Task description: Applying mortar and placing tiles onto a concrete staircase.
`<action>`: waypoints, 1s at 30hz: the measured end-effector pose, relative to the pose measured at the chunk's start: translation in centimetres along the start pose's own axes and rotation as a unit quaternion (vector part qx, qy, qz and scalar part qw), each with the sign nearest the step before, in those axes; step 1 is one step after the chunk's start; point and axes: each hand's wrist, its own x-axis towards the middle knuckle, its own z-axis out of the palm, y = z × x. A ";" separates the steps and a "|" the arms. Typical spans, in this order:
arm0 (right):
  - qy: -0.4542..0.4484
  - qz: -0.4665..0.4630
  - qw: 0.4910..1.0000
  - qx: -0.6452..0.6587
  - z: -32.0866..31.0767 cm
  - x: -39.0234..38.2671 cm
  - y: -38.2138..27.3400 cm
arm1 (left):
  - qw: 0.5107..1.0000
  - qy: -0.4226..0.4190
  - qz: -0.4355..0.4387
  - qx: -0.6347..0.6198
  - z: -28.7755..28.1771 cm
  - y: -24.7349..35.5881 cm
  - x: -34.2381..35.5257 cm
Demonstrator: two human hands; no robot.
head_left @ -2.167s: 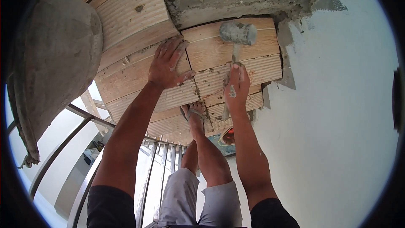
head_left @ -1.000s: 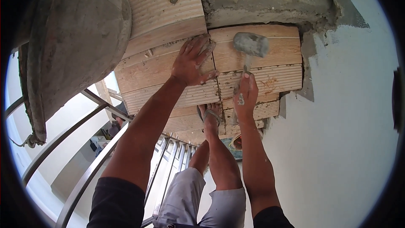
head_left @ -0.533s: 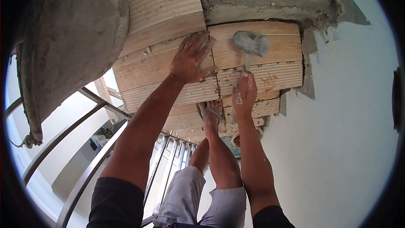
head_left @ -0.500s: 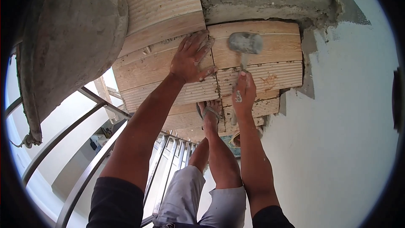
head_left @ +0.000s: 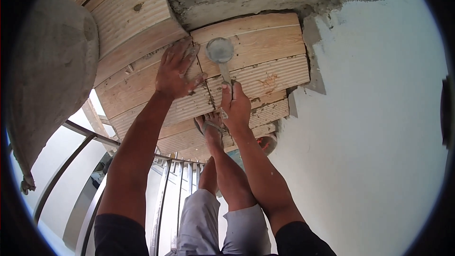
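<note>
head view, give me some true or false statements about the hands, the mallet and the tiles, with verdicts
1. The right hand grips the handle of a mallet. True.
2. The left hand lies flat on a wood-look tile. True.
3. The mallet's head is over the white wall. False: it is over a wood-look tile on the stair tread, beside the left hand's fingers.
4. The left hand holds a trowel. False: it holds nothing, palm down on the tile.
5. A metal railing shows at lower left. True.
6. The person's foot is in a closed boot. False: toes and a sandal strap show.
</note>
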 end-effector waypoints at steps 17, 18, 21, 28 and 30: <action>0.060 -0.053 0.990 0.114 -2.4 -0.3 1.4 | 1.000 -0.004 -0.007 0.001 0.1 -0.2 -0.1; 0.070 -0.072 0.983 0.157 -2.6 -0.4 1.6 | 1.000 0.000 -0.005 -0.007 0.1 -0.1 -0.2; 0.074 0.002 0.997 0.023 -3.5 0.2 2.4 | 1.000 -0.004 -0.009 0.007 0.1 -0.1 -0.2; 0.120 -0.029 0.991 0.049 -4.7 1.7 2.9 | 1.000 0.010 0.000 -0.012 -0.2 0.3 0.0; 0.085 0.011 0.993 0.084 -4.9 2.2 2.8 | 1.000 0.004 -0.001 -0.012 -0.2 0.3 0.1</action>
